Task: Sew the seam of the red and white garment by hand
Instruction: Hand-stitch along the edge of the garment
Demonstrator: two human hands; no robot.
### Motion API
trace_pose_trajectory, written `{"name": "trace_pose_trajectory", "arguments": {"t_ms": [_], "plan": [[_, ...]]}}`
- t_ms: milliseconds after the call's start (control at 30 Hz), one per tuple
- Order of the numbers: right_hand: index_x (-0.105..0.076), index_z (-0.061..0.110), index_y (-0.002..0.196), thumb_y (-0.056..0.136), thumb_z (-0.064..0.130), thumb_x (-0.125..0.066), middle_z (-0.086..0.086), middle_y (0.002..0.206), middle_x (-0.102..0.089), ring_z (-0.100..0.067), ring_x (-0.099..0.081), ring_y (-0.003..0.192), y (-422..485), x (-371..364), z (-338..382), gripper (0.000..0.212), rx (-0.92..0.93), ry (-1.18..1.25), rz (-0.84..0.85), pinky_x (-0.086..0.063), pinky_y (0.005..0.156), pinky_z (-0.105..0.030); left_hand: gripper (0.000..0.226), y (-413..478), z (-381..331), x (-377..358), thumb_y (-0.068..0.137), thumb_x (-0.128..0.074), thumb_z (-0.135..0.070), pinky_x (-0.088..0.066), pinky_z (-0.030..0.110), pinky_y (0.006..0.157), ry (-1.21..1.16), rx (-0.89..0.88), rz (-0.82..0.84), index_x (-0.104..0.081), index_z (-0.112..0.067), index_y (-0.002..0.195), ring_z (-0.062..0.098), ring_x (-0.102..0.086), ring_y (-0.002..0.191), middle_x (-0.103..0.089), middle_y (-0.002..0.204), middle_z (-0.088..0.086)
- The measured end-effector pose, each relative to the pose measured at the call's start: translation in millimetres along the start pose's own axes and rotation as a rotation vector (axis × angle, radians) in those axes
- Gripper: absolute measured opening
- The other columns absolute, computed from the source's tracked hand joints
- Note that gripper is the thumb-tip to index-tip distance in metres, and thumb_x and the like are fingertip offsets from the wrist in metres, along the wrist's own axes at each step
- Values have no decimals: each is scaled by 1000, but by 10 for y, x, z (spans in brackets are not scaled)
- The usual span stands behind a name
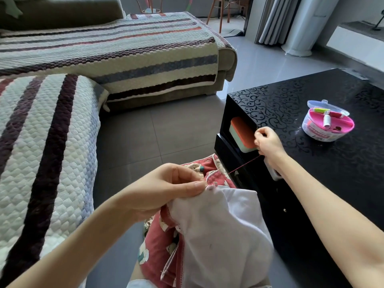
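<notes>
Step in hand: by my judgement, drawing a stitch through and snugging it up
Left hand [166,190]: thumb and fingers pinch the garment's edge right where the red cloth meets the white
Right hand [268,142]: fingers curled in, lifted out toward the corner of the black table [311,96], with the thread leading into it; the needle is too small to make out
Thread [245,164]: red, stretched in a straight taut line from the pinched seam up to the right hand
Garment [218,235]: on the lap, under and just in front of the left hand, white side up, red printed cloth showing beneath and behind it
Pull: ease off as soon as the line goes tight; more force would likely pucker the seam or snap the thread
Direction: draw along the line of the seam, not up and away from it, so the stitch lies flat
Grip: hold the pinch close to the stitch so the two layers cannot slide apart
Next stitch: enter just beside the last one, at an even depth from the edge
Risk: slack looping and knotting as the hand comes back
Sewing kit [328,123]: open on the table, well apart from the right hand, spare spools inside
</notes>
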State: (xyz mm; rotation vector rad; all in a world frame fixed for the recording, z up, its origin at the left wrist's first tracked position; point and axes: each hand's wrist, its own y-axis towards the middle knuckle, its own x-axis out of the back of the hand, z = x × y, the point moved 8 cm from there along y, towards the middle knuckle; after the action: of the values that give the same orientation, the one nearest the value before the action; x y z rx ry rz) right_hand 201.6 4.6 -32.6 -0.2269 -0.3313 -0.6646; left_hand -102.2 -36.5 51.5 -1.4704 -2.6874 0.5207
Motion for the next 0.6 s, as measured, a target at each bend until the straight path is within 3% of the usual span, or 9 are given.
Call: {"name": "trace_pose_trajectory", "arguments": {"t_ms": [67, 133, 200, 267, 367, 433, 500, 600], "plan": [[-52, 17, 89, 95, 13, -45, -3, 84, -55, -25, -55, 81, 138, 166, -164, 10, -2, -230, -128, -39, 68, -28, 11, -45, -31, -8, 79, -65, -13, -49, 15, 58, -13, -12, 29, -74, -12, 73, 6, -61, 62, -68, 70, 1], [-55, 17, 92, 95, 16, -49, -1, 83, -56, -25, -55, 85, 89, 121, -38, 6, 40, -228, -108, -39, 71, -31, 13, -75, -42, -2, 80, -64, -11, -49, 14, 58, -15, -12, 49, -75, -13, 73, 4, -62, 62, -69, 69, 0], [-60, 16, 92, 95, 18, -56, 7, 71, -56, -13, -54, 72, -182, -100, 330, 5, 103, -63, 95, -38, 63, -25, 11, -82, -50, -2, 80, -68, -7, -49, 13, 58, -7, -14, 71, -75, -13, 73, 4, -63, 62, -69, 69, -1], [-65, 15, 92, 93, 22, -59, 18, 57, -56, 3, -50, 57, -683, -357, 784, 10, 176, -15, 420, -33, 58, -17, 5, -89, -72, -2, 78, -74, -10, -49, 13, 59, -6, -18, 83, -75, -13, 74, 3, -63, 63, -69, 70, -1], [-71, 14, 88, 86, 28, -66, 14, 64, -66, 6, -56, 64, -1443, -567, 1232, 16, 312, 3, 814, -39, 62, -12, 5, -88, -100, -17, 74, -72, -19, -48, 12, 60, 13, -24, 111, -76, -15, 74, 2, -62, 63, -69, 70, -3], [-75, 16, 86, 82, 33, -66, -7, 80, -71, -8, -61, 78, -1726, -644, 1310, 20, 334, 15, 944, -46, 72, -24, 4, -90, -109, -40, 79, -74, -15, -48, 13, 60, 29, -30, 138, -75, -14, 76, 2, -61, 64, -68, 70, -3], [-76, 17, 85, 79, 39, -66, -22, 83, -66, -18, -57, 77, -1856, -722, 1308, 25, 344, -21, 1004, -43, 71, -37, 11, -89, -115, -48, 83, -67, -10, -46, 12, 58, 40, -32, 140, -74, -14, 76, 1, -59, 61, -65, 68, -4], [-75, 21, 80, 78, 43, -66, -23, 78, -64, -20, -53, 73, -1912, -781, 1300, 24, 351, -22, 1024, -40, 70, -39, 15, -95, -144, -60, 82, -62, -7, -45, 11, 57, 54, -39, 133, -74, -13, 75, 0, -58, 60, -65, 67, -4]]}}
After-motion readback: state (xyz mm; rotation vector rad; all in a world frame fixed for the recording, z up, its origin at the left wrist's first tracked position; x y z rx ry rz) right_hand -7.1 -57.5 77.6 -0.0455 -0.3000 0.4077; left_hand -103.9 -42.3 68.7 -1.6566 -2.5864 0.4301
